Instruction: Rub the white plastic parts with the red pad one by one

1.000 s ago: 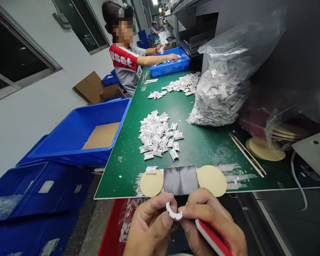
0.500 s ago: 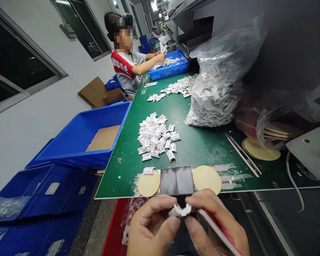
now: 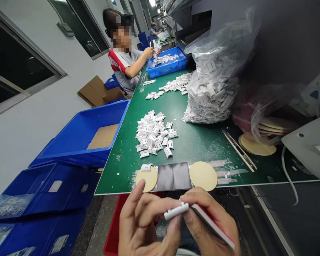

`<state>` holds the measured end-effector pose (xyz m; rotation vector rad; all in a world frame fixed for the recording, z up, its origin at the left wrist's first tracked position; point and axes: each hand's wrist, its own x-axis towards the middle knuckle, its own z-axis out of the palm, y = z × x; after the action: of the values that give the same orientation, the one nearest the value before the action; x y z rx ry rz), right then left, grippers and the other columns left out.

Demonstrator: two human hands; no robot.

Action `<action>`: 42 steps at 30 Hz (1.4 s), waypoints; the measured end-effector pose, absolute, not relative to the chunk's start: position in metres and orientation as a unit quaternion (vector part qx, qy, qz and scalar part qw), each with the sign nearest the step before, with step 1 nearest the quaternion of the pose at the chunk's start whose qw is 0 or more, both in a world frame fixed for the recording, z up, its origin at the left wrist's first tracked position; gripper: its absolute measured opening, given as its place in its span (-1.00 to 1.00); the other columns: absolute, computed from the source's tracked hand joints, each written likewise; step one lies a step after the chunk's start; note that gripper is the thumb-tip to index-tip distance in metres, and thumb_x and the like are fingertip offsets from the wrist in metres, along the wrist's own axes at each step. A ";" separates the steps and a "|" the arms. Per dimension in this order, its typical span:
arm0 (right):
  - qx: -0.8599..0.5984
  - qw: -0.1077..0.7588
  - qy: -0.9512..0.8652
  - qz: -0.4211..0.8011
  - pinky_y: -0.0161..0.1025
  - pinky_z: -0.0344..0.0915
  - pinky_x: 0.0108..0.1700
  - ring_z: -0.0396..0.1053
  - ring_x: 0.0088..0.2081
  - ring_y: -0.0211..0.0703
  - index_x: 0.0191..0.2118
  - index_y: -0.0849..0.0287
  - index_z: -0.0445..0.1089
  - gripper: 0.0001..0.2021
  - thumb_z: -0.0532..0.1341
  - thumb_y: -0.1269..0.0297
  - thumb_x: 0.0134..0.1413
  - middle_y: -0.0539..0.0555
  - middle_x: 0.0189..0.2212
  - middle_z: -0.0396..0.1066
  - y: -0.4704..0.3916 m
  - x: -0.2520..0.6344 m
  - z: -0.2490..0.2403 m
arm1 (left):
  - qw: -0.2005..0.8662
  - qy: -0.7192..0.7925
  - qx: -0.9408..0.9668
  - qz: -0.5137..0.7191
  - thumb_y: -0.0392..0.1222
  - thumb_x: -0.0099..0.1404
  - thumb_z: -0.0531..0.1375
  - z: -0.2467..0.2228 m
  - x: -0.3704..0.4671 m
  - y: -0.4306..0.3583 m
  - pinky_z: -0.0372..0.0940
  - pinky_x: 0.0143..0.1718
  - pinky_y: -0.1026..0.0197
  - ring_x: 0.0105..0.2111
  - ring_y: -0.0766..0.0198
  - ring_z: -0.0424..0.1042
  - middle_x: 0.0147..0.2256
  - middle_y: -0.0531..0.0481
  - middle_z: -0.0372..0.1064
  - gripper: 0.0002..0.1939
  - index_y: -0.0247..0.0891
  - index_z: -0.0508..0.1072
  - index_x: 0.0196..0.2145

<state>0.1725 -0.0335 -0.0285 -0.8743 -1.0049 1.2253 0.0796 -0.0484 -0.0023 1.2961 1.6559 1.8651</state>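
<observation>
Between the fingertips of my left hand (image 3: 152, 224) is a small white plastic part (image 3: 176, 211), its long side turned up. My right hand (image 3: 212, 222) touches the same part with thumb and forefinger and also holds a flat strip (image 3: 213, 225), red on one face and pale on its edge, against the palm. Both hands are just in front of the green table's edge. Beyond them lie two dark square plates (image 3: 173, 176) between two round yellow discs (image 3: 203, 176). One white part (image 3: 146, 167) rests on the left disc.
A pile of white parts (image 3: 152, 133) lies mid-table, with a full clear bag (image 3: 210, 89) behind. Tweezers (image 3: 238, 150) lie right. Blue bins (image 3: 80, 142) stand left, a red bin (image 3: 114, 222) below. Another person (image 3: 125, 67) handles parts over a blue tray (image 3: 168, 65).
The white part in my fingers has turned, so a long smooth side shows. My left forefinger has lifted away from it. The other person's hands have moved left.
</observation>
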 end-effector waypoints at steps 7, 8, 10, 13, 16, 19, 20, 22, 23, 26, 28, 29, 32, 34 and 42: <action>-0.379 0.620 -0.431 0.535 -0.45 0.35 -0.27 0.44 -0.36 -0.26 -0.25 -0.09 0.58 -0.90 0.33 0.30 0.24 -0.10 -0.38 0.51 -0.034 0.174 -0.028 | 0.167 0.598 0.440 0.649 -0.16 0.23 0.45 -0.003 0.083 -0.050 0.33 -0.23 0.30 -0.33 0.31 0.45 -0.41 0.20 0.63 -0.30 0.01 0.35 0.28; -0.379 0.622 -0.429 0.535 -0.44 0.35 -0.26 0.43 -0.36 -0.26 -0.25 -0.08 0.58 -0.90 0.32 0.30 0.24 -0.10 -0.38 0.51 -0.034 0.174 -0.027 | 0.167 0.598 0.438 0.650 -0.16 0.23 0.45 -0.003 0.083 -0.050 0.34 -0.24 0.30 -0.33 0.31 0.45 -0.41 0.19 0.63 -0.30 0.00 0.35 0.27; -0.381 0.624 -0.422 0.536 -0.43 0.36 -0.26 0.43 -0.36 -0.25 -0.27 -0.06 0.57 -0.91 0.32 0.29 0.25 -0.09 -0.39 0.50 -0.035 0.174 -0.026 | 0.170 0.598 0.436 0.651 -0.15 0.22 0.45 -0.003 0.083 -0.050 0.34 -0.24 0.30 -0.33 0.31 0.46 -0.41 0.17 0.64 -0.31 -0.02 0.36 0.26; -0.396 0.624 -0.401 0.542 -0.39 0.35 -0.27 0.41 -0.37 -0.21 -0.30 -0.01 0.57 -0.93 0.35 0.23 0.23 -0.05 -0.40 0.49 -0.036 0.174 -0.025 | 0.189 0.601 0.431 0.646 -0.13 0.22 0.46 -0.003 0.081 -0.052 0.35 -0.23 0.29 -0.28 0.29 0.48 -0.40 0.14 0.65 -0.31 -0.04 0.36 0.25; -0.407 0.590 -0.355 0.601 -0.36 0.34 -0.32 0.38 -0.41 -0.20 -0.38 0.08 0.56 -0.82 0.39 0.13 0.20 -0.02 -0.46 0.45 -0.037 0.175 -0.025 | 0.217 0.614 0.416 0.634 -0.14 0.15 0.50 -0.005 0.077 -0.055 0.39 -0.24 0.29 -0.26 0.25 0.54 -0.34 0.09 0.66 -0.36 -0.06 0.45 0.16; -0.376 0.538 -0.249 0.712 -0.29 0.41 -0.22 0.43 -0.37 -0.16 -0.33 0.10 0.60 -0.75 0.42 0.01 0.16 0.01 -0.43 0.52 -0.038 0.173 -0.028 | 0.262 0.623 0.407 0.615 -0.17 0.09 0.52 -0.009 0.074 -0.056 0.41 -0.30 0.27 -0.28 0.21 0.58 -0.22 -0.03 0.65 -0.53 -0.12 0.61 -0.02; -0.361 0.529 -0.212 0.739 -0.24 0.44 -0.14 0.47 -0.32 -0.13 -0.29 0.10 0.62 -0.74 0.43 0.00 0.14 0.03 -0.40 0.56 -0.038 0.172 -0.029 | 0.274 0.622 0.408 0.610 -0.17 0.10 0.51 -0.010 0.073 -0.056 0.41 -0.31 0.27 -0.28 0.20 0.58 -0.20 -0.05 0.63 -0.59 -0.12 0.64 -0.06; -0.344 0.522 -0.167 0.762 -0.11 0.45 -0.02 0.51 -0.26 -0.07 -0.23 0.08 0.64 -0.71 0.46 -0.03 0.08 0.05 -0.34 0.60 -0.039 0.169 -0.032 | 0.284 0.615 0.417 0.606 -0.18 0.13 0.49 -0.009 0.072 -0.056 0.39 -0.33 0.29 -0.31 0.22 0.56 -0.23 -0.04 0.61 -0.67 -0.09 0.67 -0.11; -0.350 0.515 -0.167 0.764 -0.09 0.45 -0.02 0.51 -0.27 -0.06 -0.23 0.09 0.64 -0.69 0.47 -0.04 0.06 0.06 -0.34 0.60 -0.040 0.167 -0.033 | 0.282 0.613 0.422 0.606 -0.19 0.15 0.48 -0.008 0.070 -0.056 0.38 -0.34 0.30 -0.33 0.25 0.54 -0.26 -0.02 0.59 -0.69 -0.07 0.67 -0.12; -0.388 0.470 -0.245 0.754 -0.17 0.42 -0.18 0.44 -0.35 -0.10 -0.25 0.14 0.64 -0.65 0.46 -0.07 0.06 0.06 -0.41 0.56 -0.043 0.166 -0.034 | 0.270 0.620 0.440 0.591 -0.23 0.14 0.46 -0.006 0.050 -0.061 0.34 -0.35 0.33 -0.39 0.29 0.47 -0.35 0.03 0.53 -0.77 -0.07 0.66 -0.21; -0.405 0.452 -0.312 0.731 -0.26 0.34 -0.28 0.37 -0.39 -0.16 -0.24 0.14 0.64 -0.66 0.44 -0.07 0.09 0.04 -0.45 0.50 -0.043 0.170 -0.035 | 0.282 0.654 0.449 0.539 -0.23 0.12 0.45 -0.011 0.020 -0.070 0.32 -0.37 0.33 -0.45 0.30 0.43 -0.42 0.06 0.49 -0.81 -0.11 0.64 -0.26; -0.406 0.456 -0.329 0.720 -0.29 0.30 -0.31 0.34 -0.40 -0.18 -0.21 0.12 0.63 -0.66 0.42 -0.07 0.10 0.03 -0.46 0.48 -0.043 0.172 -0.037 | 0.298 0.678 0.454 0.494 -0.21 0.12 0.43 -0.016 0.000 -0.075 0.31 -0.39 0.33 -0.48 0.30 0.41 -0.46 0.07 0.46 -0.83 -0.13 0.63 -0.28; -0.371 0.482 -0.303 0.733 -0.31 0.28 -0.37 0.33 -0.38 -0.15 -0.09 0.05 0.62 -0.59 0.37 -0.13 0.10 0.08 -0.39 0.49 -0.041 0.184 -0.048 | 0.347 0.741 0.477 0.320 -0.12 0.17 0.38 -0.039 -0.068 -0.097 0.36 -0.35 0.25 -0.44 0.19 0.45 -0.46 0.03 0.48 -0.80 -0.17 0.63 -0.23; -0.330 0.477 -0.258 0.772 -0.26 0.34 -0.35 0.36 -0.33 -0.06 -0.01 0.07 0.64 -0.50 0.34 -0.17 0.06 0.17 -0.30 0.51 -0.039 0.192 -0.058 | 0.309 0.799 0.464 0.226 -0.08 0.18 0.35 -0.051 -0.108 -0.111 0.39 -0.26 0.16 -0.36 0.08 0.52 -0.38 -0.03 0.57 -0.71 -0.15 0.63 -0.12; -0.353 0.500 -0.207 0.763 -0.24 0.37 -0.31 0.35 -0.35 -0.10 0.00 0.00 0.57 -0.49 0.38 -0.19 0.01 0.11 -0.28 0.41 -0.051 0.191 -0.067 | 0.346 0.707 0.564 0.249 0.07 0.37 0.25 0.003 -0.093 -0.050 0.32 -0.35 0.23 -0.39 0.16 0.47 -0.39 0.00 0.53 -0.74 -0.14 0.61 -0.22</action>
<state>0.1908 -0.0509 -0.0671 -0.8547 -0.5013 1.8460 -0.0931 -0.0497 0.0032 1.4633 1.8351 0.6466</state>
